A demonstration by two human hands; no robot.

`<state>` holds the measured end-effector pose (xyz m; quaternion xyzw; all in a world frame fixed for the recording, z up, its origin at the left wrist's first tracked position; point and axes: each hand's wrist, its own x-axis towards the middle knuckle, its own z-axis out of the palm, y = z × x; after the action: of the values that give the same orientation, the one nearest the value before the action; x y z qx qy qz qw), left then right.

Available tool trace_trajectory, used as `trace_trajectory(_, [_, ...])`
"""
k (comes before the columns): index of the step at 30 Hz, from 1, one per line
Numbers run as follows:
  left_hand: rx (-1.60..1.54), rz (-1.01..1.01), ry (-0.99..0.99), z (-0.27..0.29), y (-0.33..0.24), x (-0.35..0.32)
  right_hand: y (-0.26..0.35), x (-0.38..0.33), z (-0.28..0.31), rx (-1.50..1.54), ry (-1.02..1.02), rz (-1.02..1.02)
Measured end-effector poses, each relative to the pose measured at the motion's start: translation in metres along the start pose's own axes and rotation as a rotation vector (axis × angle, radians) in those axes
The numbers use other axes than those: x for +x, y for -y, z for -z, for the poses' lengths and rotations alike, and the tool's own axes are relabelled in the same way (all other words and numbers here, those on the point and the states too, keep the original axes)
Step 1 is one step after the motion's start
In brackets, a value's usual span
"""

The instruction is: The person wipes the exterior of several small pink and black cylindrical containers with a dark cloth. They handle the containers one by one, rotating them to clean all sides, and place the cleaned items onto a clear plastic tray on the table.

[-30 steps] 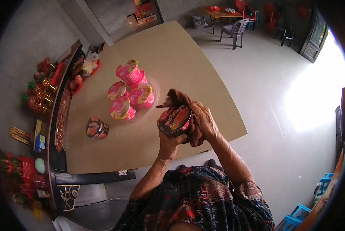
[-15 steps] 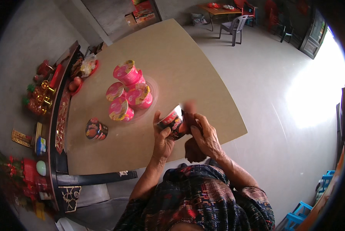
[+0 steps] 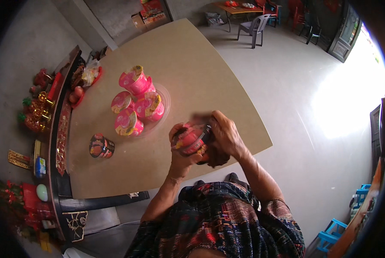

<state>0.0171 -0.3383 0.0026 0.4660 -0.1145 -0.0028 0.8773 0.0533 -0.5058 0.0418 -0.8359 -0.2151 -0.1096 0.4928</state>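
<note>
Above the near part of the table (image 3: 201, 64), my left hand (image 3: 183, 160) grips a black-and-red instant noodle cup (image 3: 188, 136). Its lid is turned up toward me, partly smeared by motion. On the cup's right side is my right hand (image 3: 227, 133), closed on a dark brown cloth (image 3: 219, 157) that hangs below the fingers and presses against the cup. Another black-and-red noodle cup (image 3: 101, 146) stands on the table to the left. Farther off are several pink noodle cups (image 3: 127, 122), grouped on a round clear plate (image 3: 166, 103), one of them stacked on another.
A dark altar-like cabinet (image 3: 59, 180) with gold and red ornaments runs along the table's left side. Red trays (image 3: 75, 99) of fruit sit at its far end. A grey plastic chair (image 3: 254, 30) stands beyond the table; blue stools (image 3: 333, 232) are at lower right.
The held cup has turned from its side view to show its lid. My right hand and the cloth have moved around its right side. The whole view has shifted slightly.
</note>
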Motion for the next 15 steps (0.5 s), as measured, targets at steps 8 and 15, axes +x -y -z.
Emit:
trace_trajectory(8, [0.029,0.011,-0.018,0.0,0.01,0.004,-0.027,0.015,-0.01,0.632,0.073,-0.067])
trace_trajectory(15, [0.404,-0.061,-0.141,0.029,0.02,0.026,0.014,-0.028,-0.048,-0.438,-0.353,0.242])
